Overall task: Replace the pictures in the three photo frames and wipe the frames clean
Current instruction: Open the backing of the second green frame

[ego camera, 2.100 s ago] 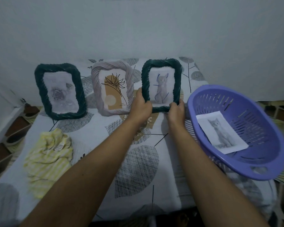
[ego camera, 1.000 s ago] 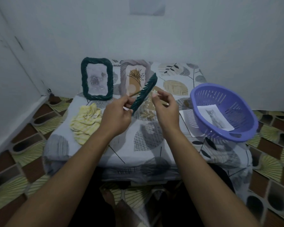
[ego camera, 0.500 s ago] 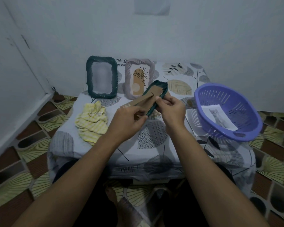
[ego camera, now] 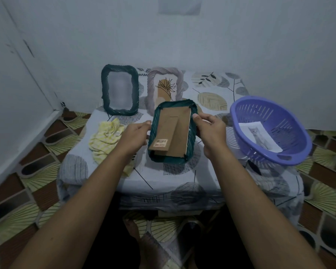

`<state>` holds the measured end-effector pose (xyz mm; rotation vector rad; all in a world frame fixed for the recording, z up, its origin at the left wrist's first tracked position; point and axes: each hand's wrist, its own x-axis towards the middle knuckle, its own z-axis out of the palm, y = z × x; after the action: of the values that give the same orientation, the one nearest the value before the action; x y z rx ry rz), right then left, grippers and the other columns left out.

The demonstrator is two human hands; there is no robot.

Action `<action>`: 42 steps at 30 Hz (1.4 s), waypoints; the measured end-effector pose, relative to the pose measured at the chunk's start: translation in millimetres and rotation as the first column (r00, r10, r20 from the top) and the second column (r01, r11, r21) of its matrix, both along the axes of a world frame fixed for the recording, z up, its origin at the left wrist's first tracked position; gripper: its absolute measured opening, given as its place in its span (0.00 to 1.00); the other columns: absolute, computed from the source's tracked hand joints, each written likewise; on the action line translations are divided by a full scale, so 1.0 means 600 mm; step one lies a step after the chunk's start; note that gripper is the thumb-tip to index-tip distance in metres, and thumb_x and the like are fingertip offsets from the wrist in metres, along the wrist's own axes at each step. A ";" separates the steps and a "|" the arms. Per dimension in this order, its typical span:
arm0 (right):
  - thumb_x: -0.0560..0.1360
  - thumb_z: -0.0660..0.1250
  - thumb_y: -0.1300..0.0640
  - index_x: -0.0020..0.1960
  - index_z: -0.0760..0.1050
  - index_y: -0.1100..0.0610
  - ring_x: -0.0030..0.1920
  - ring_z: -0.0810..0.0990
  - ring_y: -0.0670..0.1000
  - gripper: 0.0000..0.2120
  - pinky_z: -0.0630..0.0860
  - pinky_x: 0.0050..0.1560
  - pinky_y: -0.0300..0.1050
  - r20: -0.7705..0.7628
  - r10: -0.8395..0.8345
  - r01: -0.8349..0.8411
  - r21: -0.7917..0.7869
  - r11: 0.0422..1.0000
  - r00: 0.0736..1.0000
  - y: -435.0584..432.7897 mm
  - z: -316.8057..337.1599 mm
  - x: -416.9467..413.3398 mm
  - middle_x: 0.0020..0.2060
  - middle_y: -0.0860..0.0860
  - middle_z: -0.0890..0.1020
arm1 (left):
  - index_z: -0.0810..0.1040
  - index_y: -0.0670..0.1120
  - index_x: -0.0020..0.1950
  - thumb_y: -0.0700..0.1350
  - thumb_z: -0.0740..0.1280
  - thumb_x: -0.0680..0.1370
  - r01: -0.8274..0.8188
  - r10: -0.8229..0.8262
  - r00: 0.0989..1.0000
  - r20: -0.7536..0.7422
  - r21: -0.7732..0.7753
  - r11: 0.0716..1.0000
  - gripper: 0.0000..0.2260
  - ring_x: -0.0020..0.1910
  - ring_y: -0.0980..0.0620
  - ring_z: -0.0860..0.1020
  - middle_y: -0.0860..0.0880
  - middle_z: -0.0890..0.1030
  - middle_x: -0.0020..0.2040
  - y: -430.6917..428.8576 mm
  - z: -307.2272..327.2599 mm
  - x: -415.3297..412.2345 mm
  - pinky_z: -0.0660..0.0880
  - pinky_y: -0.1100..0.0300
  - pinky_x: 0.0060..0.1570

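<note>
Backside up, the green frame (ego camera: 191, 141) sits low over the middle of the table (ego camera: 173, 179), its brown backing board (ego camera: 177, 131) and folded stand facing the camera; whether it rests on the cloth cover I cannot tell. The left hand (ego camera: 133, 137) grips its rim at 9 o'clock, thumb on top and fingers curled under. The right hand (ego camera: 211, 131) pinches the rim near 2 o'clock, thumb tip on the corner. Upright at 11 o'clock stands a second green frame (ego camera: 104, 88), and at 12 o'clock a pale frame (ego camera: 151, 88) with a plant print. A yellow cloth (ego camera: 105, 138) lies crumpled at 9 o'clock, beyond the left hand. At 3 o'clock a purple basket (ego camera: 279, 113) holds a cat picture (ego camera: 260, 135).
</note>
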<state>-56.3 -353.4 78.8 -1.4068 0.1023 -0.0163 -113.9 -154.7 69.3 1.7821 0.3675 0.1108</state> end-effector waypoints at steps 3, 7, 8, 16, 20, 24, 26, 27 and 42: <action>0.77 0.71 0.61 0.47 0.77 0.57 0.35 0.81 0.49 0.03 0.78 0.34 0.39 -0.034 -0.027 0.027 0.003 1.000 0.999 -0.002 -0.010 0.005 0.39 0.55 0.83 | 0.83 0.45 0.46 0.47 0.62 0.83 -0.054 0.058 0.998 0.031 -0.128 0.990 0.13 0.34 0.54 0.79 0.50 0.84 0.42 -0.004 -0.004 0.001 0.76 0.62 0.36; 0.77 0.72 0.56 0.45 0.78 0.55 0.44 0.83 0.53 0.05 0.80 0.45 0.46 -0.040 -0.061 0.060 -0.013 0.998 0.997 -0.004 -0.032 0.010 0.45 0.57 0.85 | 0.85 0.41 0.49 0.47 0.66 0.81 -0.046 0.054 0.998 0.036 -0.205 0.978 0.12 0.35 0.54 0.80 0.48 0.85 0.42 -0.011 -0.014 0.004 0.77 0.62 0.35; 0.77 0.72 0.53 0.46 0.79 0.55 0.46 0.83 0.52 0.06 0.79 0.46 0.46 -0.033 -0.055 0.053 -0.038 0.998 0.998 -0.004 -0.034 0.010 0.46 0.56 0.85 | 0.86 0.44 0.49 0.48 0.67 0.81 -0.044 0.054 0.998 0.044 -0.207 0.977 0.11 0.36 0.54 0.81 0.49 0.86 0.42 -0.014 -0.015 0.004 0.78 0.61 0.37; 0.73 0.76 0.51 0.58 0.78 0.44 0.51 0.84 0.47 0.15 0.82 0.51 0.46 0.051 0.207 -0.192 -0.209 0.959 0.977 -0.011 -0.030 -0.016 0.47 0.40 0.84 | 0.84 0.50 0.52 0.51 0.76 0.74 0.010 0.007 0.995 0.104 -0.164 0.986 0.09 0.47 0.50 0.85 0.50 0.87 0.47 -0.032 -0.025 0.018 0.81 0.53 0.50; 0.70 0.78 0.60 0.55 0.76 0.44 0.48 0.84 0.48 0.19 0.84 0.49 0.53 0.082 0.199 -0.167 -0.292 0.942 0.977 -0.018 -0.042 -0.016 0.45 0.42 0.83 | 0.83 0.48 0.56 0.49 0.81 0.67 -0.032 0.036 0.995 0.092 -0.043 0.999 0.20 0.48 0.50 0.85 0.52 0.84 0.51 -0.045 -0.041 0.023 0.83 0.49 0.50; 0.66 0.80 0.57 0.61 0.76 0.51 0.52 0.84 0.52 0.25 0.83 0.52 0.57 0.049 0.150 -0.117 -0.403 0.908 0.988 -0.023 -0.067 -0.011 0.51 0.48 0.83 | 0.83 0.51 0.56 0.52 0.82 0.63 -0.057 0.049 0.997 0.056 0.133 0.989 0.23 0.46 0.51 0.84 0.54 0.84 0.49 -0.058 -0.056 0.022 0.83 0.49 0.50; 0.61 0.81 0.43 0.66 0.75 0.52 0.55 0.82 0.54 0.37 0.82 0.54 0.57 0.025 0.131 -0.099 -0.513 0.852 0.991 -0.027 -0.091 -0.003 0.56 0.52 0.81 | 0.83 0.49 0.57 0.50 0.82 0.65 -0.046 0.040 0.998 0.039 0.170 0.984 0.22 0.45 0.53 0.84 0.52 0.85 0.50 -0.064 -0.066 0.022 0.82 0.52 0.50; 0.58 0.79 0.37 0.69 0.73 0.50 0.57 0.81 0.55 0.43 0.82 0.55 0.57 0.004 0.126 -0.102 -0.561 0.822 0.992 -0.033 -0.120 0.011 0.58 0.53 0.79 | 0.83 0.48 0.58 0.48 0.82 0.66 -0.032 0.026 0.999 0.037 0.190 0.981 0.22 0.45 0.54 0.83 0.51 0.85 0.50 -0.067 -0.072 0.022 0.82 0.56 0.48; 0.73 0.64 0.32 0.72 0.65 0.49 0.67 0.63 0.58 0.34 0.60 0.64 0.54 -0.073 0.136 -0.112 -0.945 0.307 0.988 -0.043 -0.128 0.001 0.65 0.55 0.70 | 0.84 0.45 0.55 0.56 0.81 0.66 0.042 -0.026 0.999 -0.043 0.455 0.890 0.23 0.47 0.49 0.82 0.47 0.85 0.49 -0.077 -0.115 0.041 0.78 0.57 0.45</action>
<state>-55.6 -379.4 1.8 -2.6570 -0.0656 0.0503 -89.1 -200.9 0.3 2.2592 0.3546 0.1502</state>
